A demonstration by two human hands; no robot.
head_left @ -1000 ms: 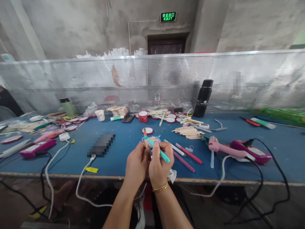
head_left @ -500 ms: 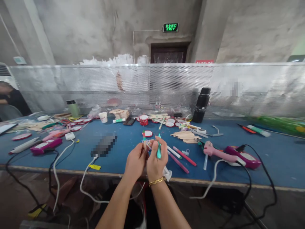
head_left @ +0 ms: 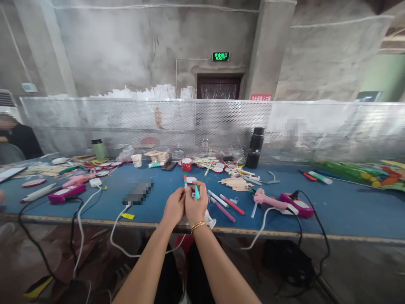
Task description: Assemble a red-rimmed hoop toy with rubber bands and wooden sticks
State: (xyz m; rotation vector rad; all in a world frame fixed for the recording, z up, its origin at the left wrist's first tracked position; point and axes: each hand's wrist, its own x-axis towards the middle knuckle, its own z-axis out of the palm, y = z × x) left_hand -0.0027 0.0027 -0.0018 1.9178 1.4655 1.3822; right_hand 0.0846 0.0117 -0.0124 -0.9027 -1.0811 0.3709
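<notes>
My left hand (head_left: 175,207) is closed on a narrow wooden craft stick (head_left: 185,182), which stands upright with red and green bands at its top. Beside it, my right hand (head_left: 196,207) grips a teal marker (head_left: 197,192), its fingers curled close to the stick. Whether the marker's tip touches the stick is hidden by the fingers. Just to the right lie a white marker with a green end (head_left: 218,198), a red marker (head_left: 232,204) and a pink marker (head_left: 224,210). Behind the hands is a round white piece with a red rim (head_left: 191,180).
A pink glue gun (head_left: 272,201) with a purple unit (head_left: 297,205) lies to the right, wooden sticks (head_left: 236,183) behind it. To the left are a blurred dark object (head_left: 138,193) and a paper cup (head_left: 136,160). A black bottle (head_left: 255,147) stands by the mesh divider (head_left: 126,122). Cables hang over the front edge.
The view has tilted up and shifted right. My right hand has come closer to the left one, and the teal marker now sits nearer the stick, tilted differently.
</notes>
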